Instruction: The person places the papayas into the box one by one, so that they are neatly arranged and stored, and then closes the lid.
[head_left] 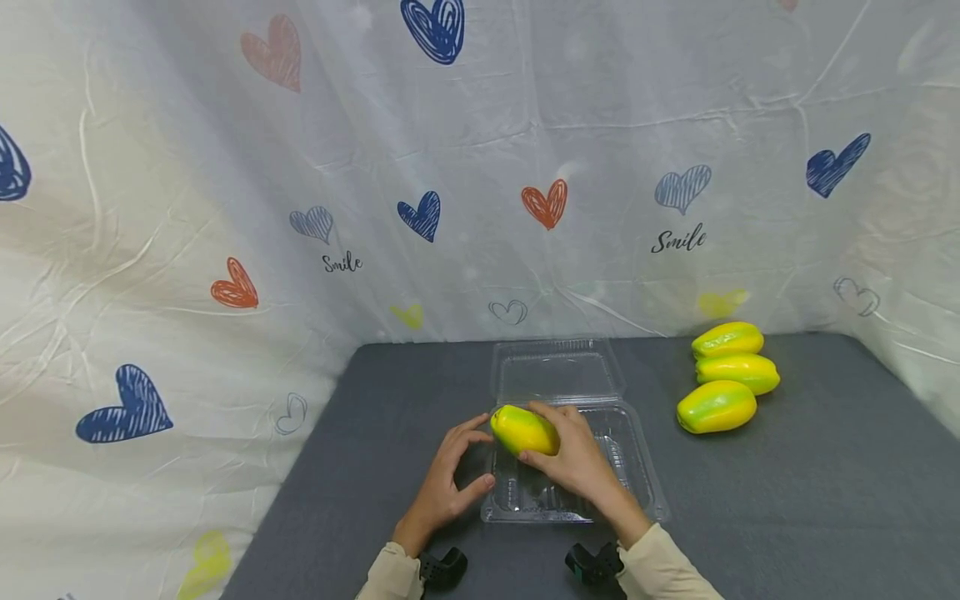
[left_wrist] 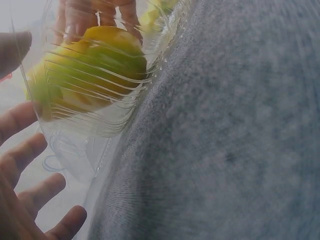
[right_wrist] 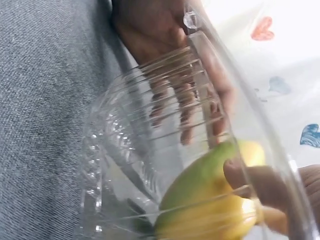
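My right hand grips a yellow-green papaya with thumb and fingers, over the left part of a clear plastic clamshell box. In the right wrist view the papaya shows through the ribbed wall, with the right thumb on it. My left hand is at the box's left side, fingers spread and loosely bent, holding nothing. Its fingers lie close to the clear wall in the left wrist view; whether they touch it I cannot tell. The hinged lid lies folded back behind the base.
Three more papayas lie in a column at the back right of the dark grey table. Behind the table hangs a white curtain printed with hearts. Black wrist cameras sit below both hands.
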